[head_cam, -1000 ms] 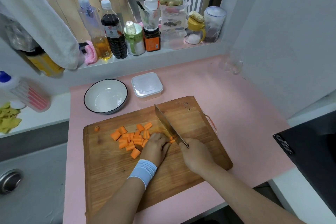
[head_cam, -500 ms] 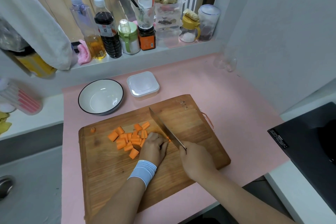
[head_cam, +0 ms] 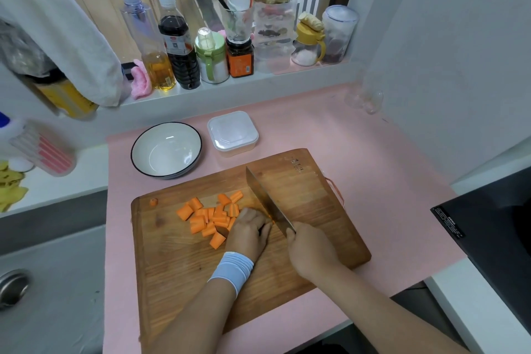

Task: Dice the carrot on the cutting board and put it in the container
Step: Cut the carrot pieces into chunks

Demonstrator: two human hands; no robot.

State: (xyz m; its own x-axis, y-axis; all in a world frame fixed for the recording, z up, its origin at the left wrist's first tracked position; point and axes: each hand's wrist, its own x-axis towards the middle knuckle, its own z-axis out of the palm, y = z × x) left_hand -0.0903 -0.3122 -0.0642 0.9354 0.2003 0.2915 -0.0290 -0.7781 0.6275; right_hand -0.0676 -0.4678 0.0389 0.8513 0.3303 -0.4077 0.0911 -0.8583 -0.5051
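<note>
A wooden cutting board (head_cam: 310, 195) lies on the pink mat. Several orange carrot pieces (head_cam: 209, 217) are heaped left of centre on it, and one small piece (head_cam: 154, 202) sits apart at the far left. My left hand (head_cam: 248, 231), with a blue wristband, curls over a bit of carrot that it mostly hides. My right hand (head_cam: 311, 248) grips the handle of a cleaver (head_cam: 265, 201), whose blade stands edge-down on the board right beside my left fingers. A white bowl (head_cam: 166, 149) with a dark rim stands behind the board.
A lidded square plastic box (head_cam: 232, 133) sits right of the bowl. Bottles and jars (head_cam: 184, 46) line the windowsill. A black cooktop (head_cam: 488, 227) lies at the right. A cloth (head_cam: 66, 26) hangs at upper left, and a sink (head_cam: 13, 287) is at lower left.
The knife blade has stayed beside my left fingers on the board with only small shifts. The view has shifted slightly. The pile of carrot pieces looks the same.
</note>
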